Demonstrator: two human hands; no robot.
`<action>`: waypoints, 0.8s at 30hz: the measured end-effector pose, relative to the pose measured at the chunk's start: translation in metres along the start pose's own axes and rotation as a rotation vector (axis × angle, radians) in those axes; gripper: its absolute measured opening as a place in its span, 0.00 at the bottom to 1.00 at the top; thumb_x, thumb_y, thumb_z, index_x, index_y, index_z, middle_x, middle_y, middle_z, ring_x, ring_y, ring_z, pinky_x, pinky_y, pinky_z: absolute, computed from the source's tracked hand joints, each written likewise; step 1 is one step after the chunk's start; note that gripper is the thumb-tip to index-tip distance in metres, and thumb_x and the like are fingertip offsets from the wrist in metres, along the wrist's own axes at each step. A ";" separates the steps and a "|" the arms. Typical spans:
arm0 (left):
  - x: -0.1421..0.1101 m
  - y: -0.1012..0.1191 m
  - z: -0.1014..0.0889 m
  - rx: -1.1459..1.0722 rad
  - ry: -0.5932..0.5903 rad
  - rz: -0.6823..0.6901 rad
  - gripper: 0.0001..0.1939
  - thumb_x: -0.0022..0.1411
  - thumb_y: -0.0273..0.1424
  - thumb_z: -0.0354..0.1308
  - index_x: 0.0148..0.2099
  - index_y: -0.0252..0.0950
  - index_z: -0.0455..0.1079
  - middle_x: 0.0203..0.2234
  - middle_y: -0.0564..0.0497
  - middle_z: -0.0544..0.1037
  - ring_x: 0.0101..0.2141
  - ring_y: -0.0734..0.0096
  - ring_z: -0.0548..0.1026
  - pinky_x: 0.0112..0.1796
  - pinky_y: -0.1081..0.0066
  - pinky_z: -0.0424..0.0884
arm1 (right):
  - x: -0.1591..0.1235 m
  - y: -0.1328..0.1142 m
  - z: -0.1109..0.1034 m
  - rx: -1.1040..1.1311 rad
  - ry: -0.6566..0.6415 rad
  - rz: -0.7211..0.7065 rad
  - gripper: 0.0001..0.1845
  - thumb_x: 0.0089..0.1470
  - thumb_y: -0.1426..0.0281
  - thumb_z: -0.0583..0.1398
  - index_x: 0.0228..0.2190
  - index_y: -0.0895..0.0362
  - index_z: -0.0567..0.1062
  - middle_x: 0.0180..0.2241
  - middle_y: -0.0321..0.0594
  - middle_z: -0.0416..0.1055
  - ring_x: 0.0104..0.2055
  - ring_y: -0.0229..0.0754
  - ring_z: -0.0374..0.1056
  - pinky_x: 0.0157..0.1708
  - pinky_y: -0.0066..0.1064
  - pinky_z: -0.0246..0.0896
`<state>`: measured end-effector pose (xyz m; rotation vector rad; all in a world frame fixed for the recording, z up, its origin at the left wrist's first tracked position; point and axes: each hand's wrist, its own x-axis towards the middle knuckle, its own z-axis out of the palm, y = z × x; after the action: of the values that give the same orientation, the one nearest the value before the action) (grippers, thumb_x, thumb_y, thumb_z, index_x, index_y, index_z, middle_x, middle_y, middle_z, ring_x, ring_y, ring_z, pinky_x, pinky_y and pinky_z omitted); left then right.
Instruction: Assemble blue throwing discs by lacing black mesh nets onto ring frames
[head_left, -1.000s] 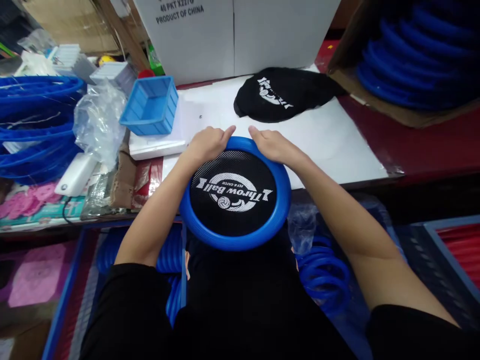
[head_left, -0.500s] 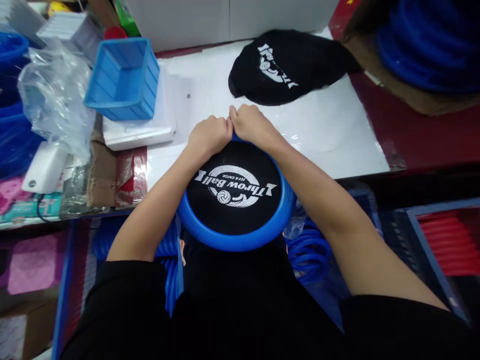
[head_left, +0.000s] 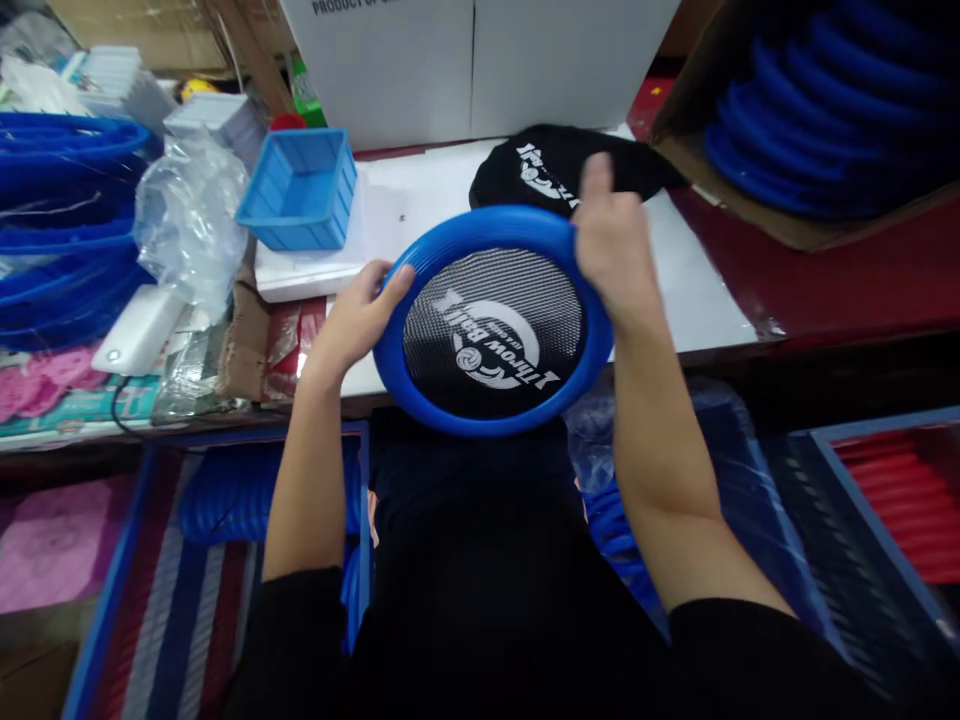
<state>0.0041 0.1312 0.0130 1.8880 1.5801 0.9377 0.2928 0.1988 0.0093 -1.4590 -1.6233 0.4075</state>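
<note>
Over the front edge of the table I hold a round throw-ball disc (head_left: pixel 491 285), a blue ring with black mesh stretched across it and white "Throw Ball" print. Its far edge is tilted up. My left hand (head_left: pixel 356 318) grips the left side of the rim, thumb on the upper face and fingers behind. At the upper right of the rim, my right hand (head_left: pixel 619 240) is closed against it with the thumb raised, somewhat blurred by motion. Behind the disc lies a loose black printed mesh cover (head_left: pixel 555 160), partly hidden by the disc and my right hand.
A small blue bin (head_left: pixel 300 190) stands on white boxes at the left, beside clear plastic bags (head_left: pixel 191 215). Blue rings (head_left: pixel 810 130) fill a carton at the right. A large white carton (head_left: pixel 480 60) stands at the back. Below the table are crates with blue and red rings.
My hands have parted from the far edge of the rim, left hand to the left side, right hand to the right. The disc has risen and turned, its far edge now showing.
</note>
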 end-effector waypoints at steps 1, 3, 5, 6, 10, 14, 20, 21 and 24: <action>-0.019 -0.001 -0.004 -0.084 0.068 0.013 0.28 0.71 0.58 0.52 0.46 0.37 0.76 0.38 0.47 0.80 0.39 0.62 0.76 0.43 0.65 0.72 | -0.010 -0.005 -0.014 -0.013 0.077 0.097 0.42 0.71 0.42 0.36 0.23 0.56 0.68 0.24 0.37 0.67 0.31 0.35 0.69 0.40 0.34 0.63; -0.053 0.000 -0.005 -0.192 0.262 0.048 0.29 0.71 0.59 0.53 0.47 0.37 0.75 0.34 0.50 0.79 0.35 0.66 0.75 0.38 0.68 0.72 | -0.036 -0.016 -0.032 0.008 0.226 0.155 0.39 0.74 0.45 0.36 0.21 0.53 0.64 0.21 0.34 0.63 0.27 0.34 0.64 0.35 0.34 0.61; -0.075 0.006 -0.002 -0.161 0.350 0.100 0.27 0.71 0.57 0.55 0.44 0.37 0.75 0.28 0.53 0.76 0.29 0.70 0.73 0.32 0.71 0.70 | -0.066 -0.027 -0.039 0.017 0.281 0.117 0.38 0.75 0.48 0.39 0.21 0.53 0.66 0.20 0.34 0.63 0.26 0.36 0.63 0.32 0.35 0.60; -0.083 0.011 0.000 -0.117 0.359 0.153 0.26 0.71 0.56 0.57 0.43 0.37 0.76 0.26 0.54 0.77 0.27 0.71 0.73 0.30 0.71 0.69 | -0.081 -0.033 -0.040 0.003 0.294 0.057 0.36 0.76 0.49 0.42 0.24 0.54 0.70 0.21 0.35 0.66 0.27 0.38 0.65 0.33 0.36 0.60; -0.102 0.044 -0.001 0.140 0.218 0.477 0.25 0.70 0.53 0.61 0.49 0.35 0.75 0.35 0.49 0.84 0.33 0.68 0.81 0.35 0.71 0.74 | -0.126 -0.058 -0.042 -0.049 0.193 -0.419 0.21 0.75 0.65 0.49 0.35 0.55 0.77 0.32 0.40 0.78 0.35 0.42 0.73 0.35 0.36 0.64; -0.119 0.077 -0.002 0.349 0.055 0.654 0.22 0.73 0.47 0.60 0.51 0.31 0.73 0.34 0.48 0.84 0.31 0.66 0.83 0.31 0.69 0.72 | -0.144 -0.078 -0.042 -0.072 0.139 -0.678 0.18 0.69 0.75 0.54 0.27 0.55 0.74 0.23 0.37 0.73 0.24 0.39 0.68 0.27 0.35 0.59; -0.128 0.096 0.017 0.481 0.172 0.570 0.19 0.75 0.45 0.58 0.48 0.32 0.74 0.28 0.51 0.81 0.26 0.66 0.79 0.26 0.67 0.68 | -0.149 -0.071 -0.017 0.079 0.392 -0.476 0.24 0.71 0.72 0.50 0.26 0.55 0.76 0.21 0.37 0.73 0.22 0.38 0.68 0.23 0.34 0.59; -0.128 0.098 0.019 0.486 0.178 0.562 0.19 0.75 0.45 0.59 0.49 0.32 0.74 0.29 0.50 0.82 0.27 0.66 0.80 0.26 0.67 0.69 | -0.150 -0.068 -0.015 0.080 0.407 -0.448 0.24 0.72 0.70 0.50 0.25 0.55 0.76 0.22 0.38 0.74 0.22 0.38 0.68 0.24 0.34 0.59; -0.126 0.102 0.015 0.430 0.163 0.578 0.20 0.73 0.45 0.60 0.57 0.35 0.73 0.39 0.46 0.86 0.34 0.61 0.84 0.33 0.65 0.76 | -0.151 -0.058 -0.020 0.138 0.326 -0.281 0.28 0.73 0.61 0.48 0.26 0.54 0.77 0.23 0.39 0.74 0.23 0.39 0.68 0.27 0.36 0.61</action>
<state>0.0690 -0.0123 0.0566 2.7244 1.4257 1.0598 0.2589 0.0396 0.0050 -1.1087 -1.4756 0.1106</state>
